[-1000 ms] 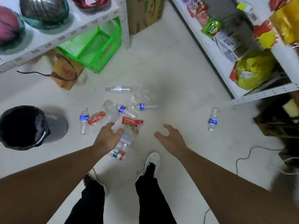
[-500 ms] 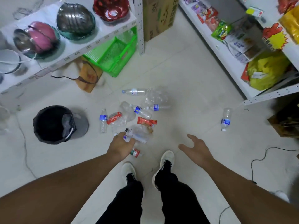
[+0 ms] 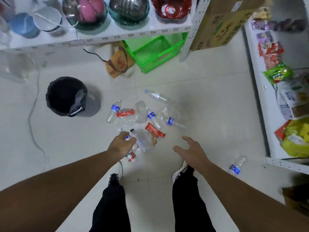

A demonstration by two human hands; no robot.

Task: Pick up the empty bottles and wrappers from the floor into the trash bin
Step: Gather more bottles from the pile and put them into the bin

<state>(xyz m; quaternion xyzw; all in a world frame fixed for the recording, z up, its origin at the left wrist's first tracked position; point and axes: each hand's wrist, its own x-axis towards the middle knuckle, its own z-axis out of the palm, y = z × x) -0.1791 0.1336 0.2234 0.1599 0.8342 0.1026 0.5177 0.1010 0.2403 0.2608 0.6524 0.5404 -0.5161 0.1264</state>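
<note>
Several empty clear bottles and a red wrapper [image 3: 154, 131] lie in a heap on the pale tiled floor ahead of my feet. My left hand [image 3: 121, 144] is closed around a clear bottle [image 3: 139, 140] with a dark cap at the near edge of the heap. A small red-labelled bottle [image 3: 131, 156] lies just under that hand. My right hand [image 3: 190, 150] hovers open to the right of the heap, holding nothing. The black-lined trash bin [image 3: 64, 96] stands open at the left. One blue-labelled bottle [image 3: 236, 165] lies apart at the right.
A white shelf rack with bowls [image 3: 128, 10] runs along the back; a green basket [image 3: 155, 52] and brown bag [image 3: 117, 64] sit under it. A snack shelf [image 3: 280, 91] lines the right. A cardboard box [image 3: 222, 22] stands behind. A cable [image 3: 32, 124] trails at left.
My left hand has closed on the dark-capped bottle at the heap's near edge. The view swung to the left, bringing the bin and bowl shelf further in. My right hand stayed open.
</note>
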